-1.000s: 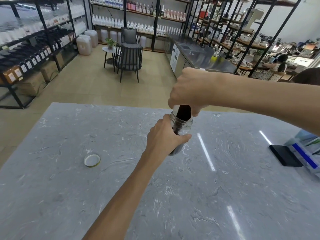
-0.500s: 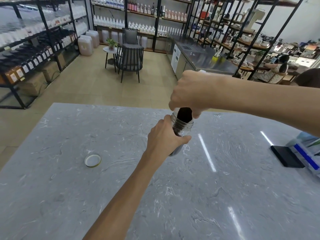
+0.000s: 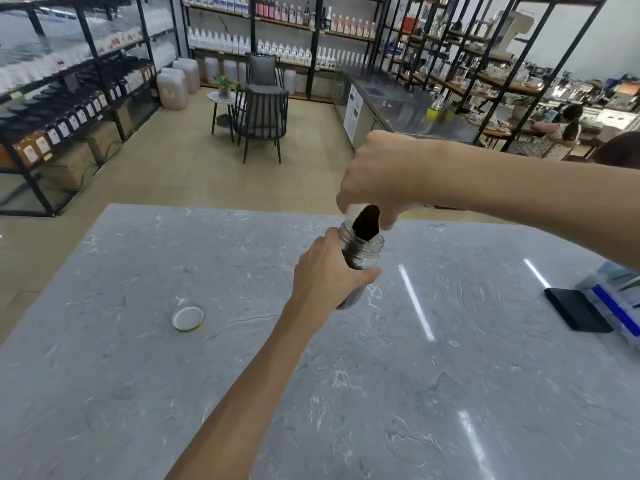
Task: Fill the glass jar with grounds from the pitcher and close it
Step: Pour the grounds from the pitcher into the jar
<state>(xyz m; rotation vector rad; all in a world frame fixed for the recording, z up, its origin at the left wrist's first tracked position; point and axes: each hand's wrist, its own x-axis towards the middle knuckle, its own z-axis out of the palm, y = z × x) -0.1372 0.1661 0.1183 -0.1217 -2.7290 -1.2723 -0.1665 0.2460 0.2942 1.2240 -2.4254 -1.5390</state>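
A clear glass jar stands on the grey marble table, partly filled with dark grounds. My left hand is wrapped around the jar's body. Right above the jar's mouth, my right hand holds a white pitcher tipped steeply down, mostly hidden by the fingers. Dark grounds show in its spout and fall into the jar. The jar's lid, white inside with a gold rim, lies upside down on the table to the left.
A black flat object and a blue-and-white package lie at the table's right edge. Beyond the table are floor, shelving racks, a chair with a small round table, and a seated person at far right.
The pitcher has tipped a little further and more grounds have dropped into the jar. Both hands stay in nearly the same place.
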